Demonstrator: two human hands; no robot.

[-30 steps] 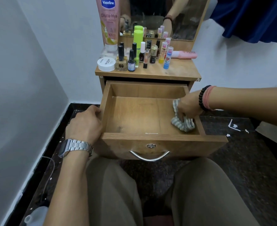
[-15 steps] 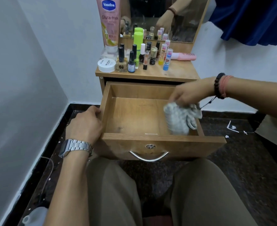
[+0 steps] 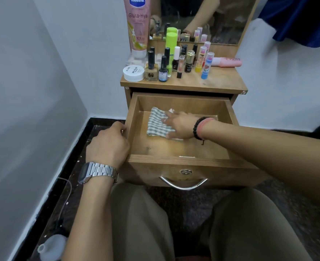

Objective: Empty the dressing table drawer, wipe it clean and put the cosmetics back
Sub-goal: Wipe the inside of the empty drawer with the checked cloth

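Note:
The wooden drawer (image 3: 174,161) is pulled out and holds only a checked grey-and-white cloth (image 3: 158,123), spread flat on its floor toward the back. My right hand (image 3: 180,125) presses on the cloth with fingers stretched out. My left hand (image 3: 108,146), with a metal watch on the wrist, grips the drawer's left wall. The cosmetics stand on the dressing table top (image 3: 221,81): several nail polish bottles (image 3: 163,66), lip balm sticks (image 3: 206,65), a white jar (image 3: 133,73), a green bottle (image 3: 171,41) and a tall pink Vaseline tube (image 3: 138,25).
A mirror (image 3: 221,19) stands at the back of the table. A pink tube (image 3: 227,62) lies at the table's right rear. White walls close in on the left and behind. A white plastic bottle (image 3: 51,247) and a cable lie on the dark floor at the left.
My right hand lifted the bunched cloth from the drawer's right front corner, then laid it flat toward the back middle. My left hand stayed on the drawer's left wall.

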